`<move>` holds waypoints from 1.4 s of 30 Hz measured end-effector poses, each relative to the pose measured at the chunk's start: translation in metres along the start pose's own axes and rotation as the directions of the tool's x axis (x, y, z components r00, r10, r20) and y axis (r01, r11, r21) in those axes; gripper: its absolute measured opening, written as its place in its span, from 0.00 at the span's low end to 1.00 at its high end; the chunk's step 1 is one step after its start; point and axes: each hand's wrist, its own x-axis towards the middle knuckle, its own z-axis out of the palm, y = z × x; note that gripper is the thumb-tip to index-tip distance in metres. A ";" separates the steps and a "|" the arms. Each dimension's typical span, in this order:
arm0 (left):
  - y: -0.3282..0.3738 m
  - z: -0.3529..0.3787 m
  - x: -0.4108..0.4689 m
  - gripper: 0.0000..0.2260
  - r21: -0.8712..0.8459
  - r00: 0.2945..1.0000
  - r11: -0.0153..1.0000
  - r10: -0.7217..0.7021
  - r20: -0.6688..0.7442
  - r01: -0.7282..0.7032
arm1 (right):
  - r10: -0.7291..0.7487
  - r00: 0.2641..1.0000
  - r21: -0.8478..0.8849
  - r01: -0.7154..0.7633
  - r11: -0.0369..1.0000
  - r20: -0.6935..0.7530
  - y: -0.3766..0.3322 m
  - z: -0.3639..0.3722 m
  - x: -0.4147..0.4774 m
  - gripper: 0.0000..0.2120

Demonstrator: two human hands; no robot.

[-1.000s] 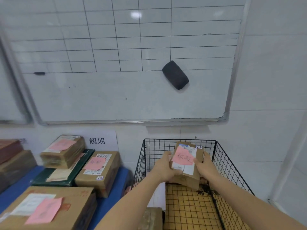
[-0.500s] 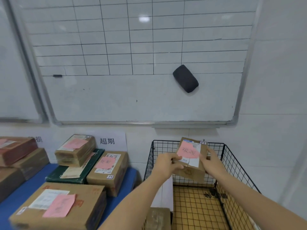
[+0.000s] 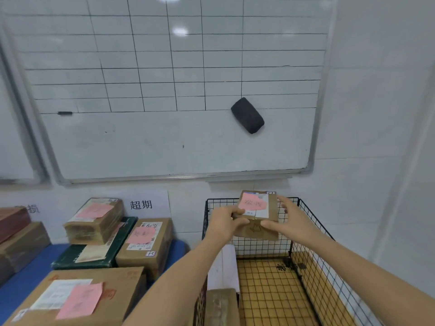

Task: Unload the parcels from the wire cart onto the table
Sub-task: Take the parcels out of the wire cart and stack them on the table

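A small brown cardboard parcel (image 3: 259,214) with a pink note and a white label hangs in the air above the back rim of the black wire cart (image 3: 313,262). My left hand (image 3: 224,222) grips its left edge, fingers curled over the top. My right hand (image 3: 288,220) holds its right side, thumb on the front face and fingers spread behind. The blue table (image 3: 33,276) at the left bears several parcels with pink notes. Inside the cart near the front lies another brown parcel (image 3: 221,307) beside a white one (image 3: 223,267).
A large flat box (image 3: 77,300) fills the table's near corner; a green box (image 3: 94,250), a brown box (image 3: 146,243) and a taped parcel (image 3: 94,220) stand behind it. A whiteboard with a black eraser (image 3: 247,115) hangs on the wall. The cart floor is a yellow grid.
Both hands have lifted the small parcel higher, from inside the cart to above its back rim. The view has swung left, showing more of the table.
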 end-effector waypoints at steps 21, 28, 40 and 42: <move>0.018 -0.109 -0.107 0.17 0.021 0.961 0.996 -0.080 -0.264 0.089 | -0.168 0.975 0.008 0.169 0.986 0.145 -0.072 0.016 -0.051 0.54; -0.005 -0.181 -0.137 0.16 0.055 0.912 0.994 -0.065 -0.404 0.095 | -0.200 0.961 0.045 0.195 0.980 0.190 -0.117 0.046 -0.050 0.52; -0.104 -0.331 -0.164 0.14 0.089 0.880 0.988 -0.073 -0.469 0.129 | -0.291 0.928 0.125 0.268 0.955 0.233 -0.256 0.183 -0.040 0.48; -0.125 -0.362 -0.167 0.14 0.111 0.882 0.986 -0.061 -0.468 0.128 | -0.299 0.925 0.133 0.274 0.952 0.235 -0.280 0.211 -0.038 0.48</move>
